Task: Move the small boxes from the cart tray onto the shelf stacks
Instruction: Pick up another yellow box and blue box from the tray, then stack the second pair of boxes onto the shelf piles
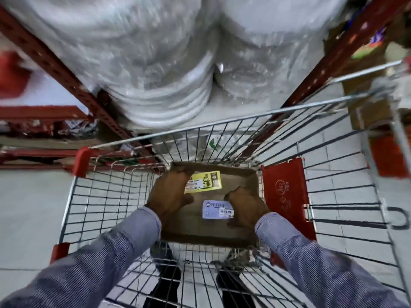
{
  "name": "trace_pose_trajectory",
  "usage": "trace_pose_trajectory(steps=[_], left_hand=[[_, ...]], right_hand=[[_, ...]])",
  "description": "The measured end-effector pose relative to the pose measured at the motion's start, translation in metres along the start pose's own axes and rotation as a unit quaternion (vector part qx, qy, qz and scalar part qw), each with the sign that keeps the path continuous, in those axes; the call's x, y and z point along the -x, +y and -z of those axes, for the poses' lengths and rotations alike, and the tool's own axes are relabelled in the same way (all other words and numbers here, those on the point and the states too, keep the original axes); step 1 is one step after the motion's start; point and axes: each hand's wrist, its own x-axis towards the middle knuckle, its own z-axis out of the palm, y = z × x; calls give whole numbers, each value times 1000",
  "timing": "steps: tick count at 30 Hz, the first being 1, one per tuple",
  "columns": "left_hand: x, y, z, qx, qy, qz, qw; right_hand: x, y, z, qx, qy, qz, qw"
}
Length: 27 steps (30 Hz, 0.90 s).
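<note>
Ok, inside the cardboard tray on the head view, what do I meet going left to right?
Left hand → yellow box → pale blue box → right hand → tray's right wall → red cart flap.

Two bundles of white plates wrapped in clear plastic point(164, 70) fill the upper middle of the view, pressed side by side and blurred. Red perforated steel uprights point(53, 63) slant in on either side of them, with a red crossbeam point(42, 113) running off to the left. Cardboard cartons point(369, 101) stand at the far right, one bearing a bright printed label too blurred to read. The floor point(29, 207) is pale grey, tiled on the right. Black shoes point(166, 283) show through the wire at the bottom edge.
</note>
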Motion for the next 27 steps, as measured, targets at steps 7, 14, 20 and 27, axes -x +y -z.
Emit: trace_pose_trajectory(steps=[7, 14, 20, 27], left_hand=[[61, 31, 171, -25, 166, -22, 986], [119, 72, 334, -38, 317, -50, 947], [152, 106, 447, -64, 429, -62, 899], [154, 126, 528, -79, 501, -92, 857]], right_hand=[[90, -39, 142, 23, 155, 4, 988], [186, -85, 280, 83, 329, 17, 941], [263, -114, 384, 128, 451, 34, 883], [322, -124, 470, 180, 565, 32, 805]])
